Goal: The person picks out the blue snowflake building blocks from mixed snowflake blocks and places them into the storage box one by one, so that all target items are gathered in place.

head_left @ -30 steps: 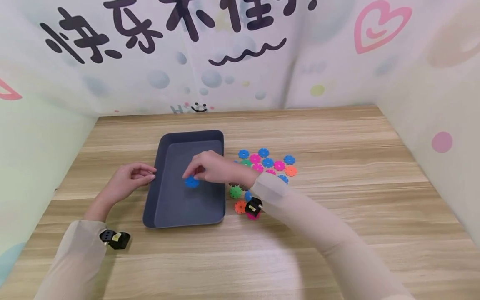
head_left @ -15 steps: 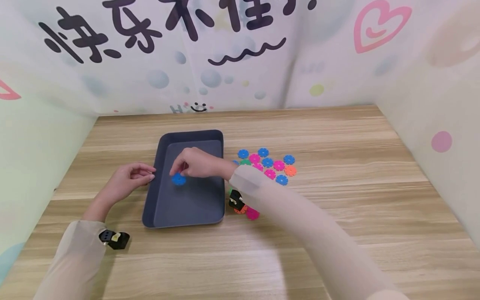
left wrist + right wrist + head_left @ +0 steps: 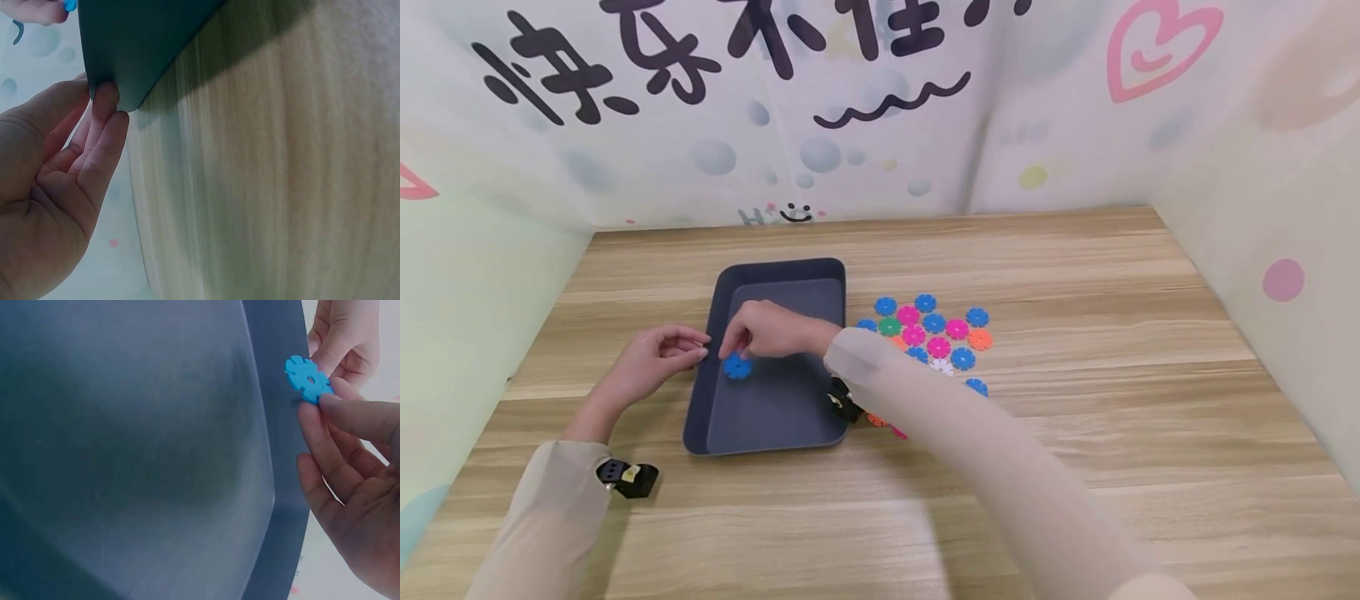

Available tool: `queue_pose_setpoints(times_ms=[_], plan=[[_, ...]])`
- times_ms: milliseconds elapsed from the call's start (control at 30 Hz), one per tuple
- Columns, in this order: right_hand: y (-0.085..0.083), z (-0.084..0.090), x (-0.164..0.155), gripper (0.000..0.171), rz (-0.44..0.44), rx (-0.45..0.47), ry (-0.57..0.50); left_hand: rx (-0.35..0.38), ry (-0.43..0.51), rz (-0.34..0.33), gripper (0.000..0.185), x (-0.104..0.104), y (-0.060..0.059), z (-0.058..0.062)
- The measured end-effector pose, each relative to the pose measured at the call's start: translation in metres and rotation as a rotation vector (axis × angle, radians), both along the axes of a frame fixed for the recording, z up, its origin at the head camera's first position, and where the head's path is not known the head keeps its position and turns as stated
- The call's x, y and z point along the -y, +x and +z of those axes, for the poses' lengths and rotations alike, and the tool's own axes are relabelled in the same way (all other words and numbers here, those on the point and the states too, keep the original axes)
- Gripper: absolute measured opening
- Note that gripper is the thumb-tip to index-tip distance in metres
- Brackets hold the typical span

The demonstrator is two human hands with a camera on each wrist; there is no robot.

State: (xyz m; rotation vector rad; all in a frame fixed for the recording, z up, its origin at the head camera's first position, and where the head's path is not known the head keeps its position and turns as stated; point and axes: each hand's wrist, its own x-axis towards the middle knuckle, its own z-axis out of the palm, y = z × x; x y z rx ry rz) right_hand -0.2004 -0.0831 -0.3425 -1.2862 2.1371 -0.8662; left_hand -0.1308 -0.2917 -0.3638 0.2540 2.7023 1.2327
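Observation:
A dark blue-grey tray point(image 3: 775, 404) lies on the wooden table, left of centre. My right hand point(image 3: 739, 343) reaches across it and pinches a blue toothed disc point(image 3: 737, 367) just above the tray floor, close to the left wall. In the right wrist view the blue disc point(image 3: 308, 379) sits between the thumb and fingertips of my right hand point(image 3: 331, 419), beside the tray wall point(image 3: 278, 394). My left hand point(image 3: 688, 350) rests its fingertips against the tray's left outer wall. In the left wrist view the left fingers point(image 3: 103, 119) lie fairly straight against the tray point(image 3: 137, 44).
Several blue, pink, orange, green and white discs point(image 3: 936, 333) lie on the table right of the tray, some hidden under my right forearm. Printed paper walls close in the back, left and right sides. Bare wood table point(image 3: 1075, 433) spreads to the front and right.
My right hand has carried the blue disc leftward across the tray, from its middle to near the left wall. The left hand and tray have stayed put.

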Motion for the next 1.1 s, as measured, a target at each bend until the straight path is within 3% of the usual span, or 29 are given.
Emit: queue_pose_setpoints(times_ms=[533,1100], plan=[[0.002,-0.008,0.021,0.024,-0.015,0.194,0.058,0.002,0.003,0.006,0.029,-0.001,0.0,0.003],[0.003,-0.026,0.022,0.021,-0.061,0.194,0.106,0.006,0.004,0.012,0.03,-0.001,0.0,0.001]])
